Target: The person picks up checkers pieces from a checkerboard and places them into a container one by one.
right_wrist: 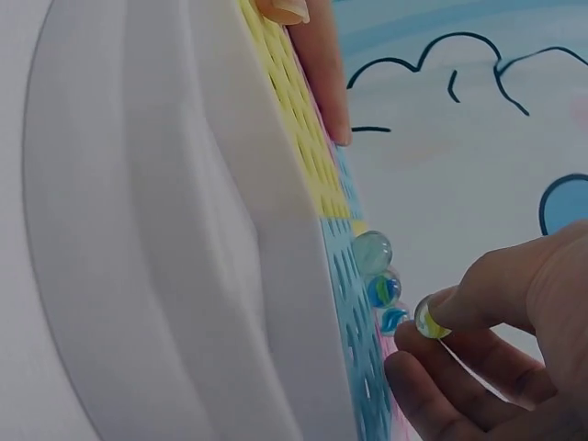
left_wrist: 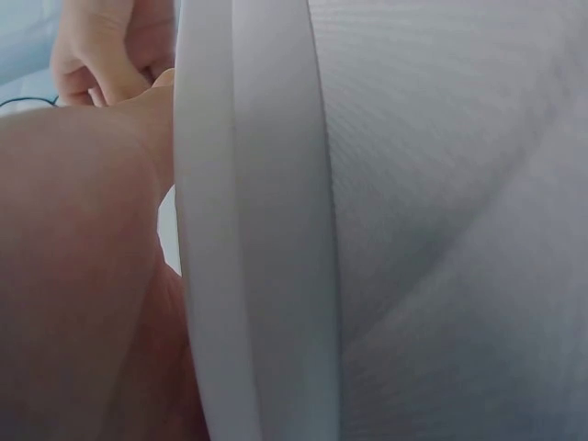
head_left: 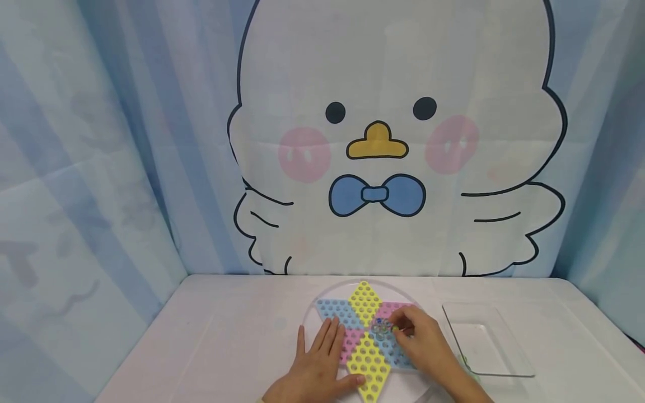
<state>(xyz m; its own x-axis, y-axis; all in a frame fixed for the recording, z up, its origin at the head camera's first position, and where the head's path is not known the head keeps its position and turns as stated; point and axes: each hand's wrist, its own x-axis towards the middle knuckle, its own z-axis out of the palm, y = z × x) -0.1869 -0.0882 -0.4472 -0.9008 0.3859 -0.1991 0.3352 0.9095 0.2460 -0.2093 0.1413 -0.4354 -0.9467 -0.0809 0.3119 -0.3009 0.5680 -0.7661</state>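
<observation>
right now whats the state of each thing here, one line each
left hand, flat on the board, fingers straight
right hand, pinching a marble over the board's middle
marble, held between thumb and fingertip, not seated in a hole
marbles on the board, sitting in holes near the centre
star board, lying flat on the table
clear tray, on the table right of the board, looks empty

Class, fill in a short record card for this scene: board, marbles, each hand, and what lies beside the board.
Board: round white Chinese checkers board with a yellow, blue and pink star of holes, flat on the white table.
Marbles: a few glass marbles sit in holes near the centre.
Left hand: left hand rests flat on the board, fingers straight.
Right hand: right hand pinches a yellow-green marble just above the board.
Beside the board: clear plastic tray to the right.
</observation>
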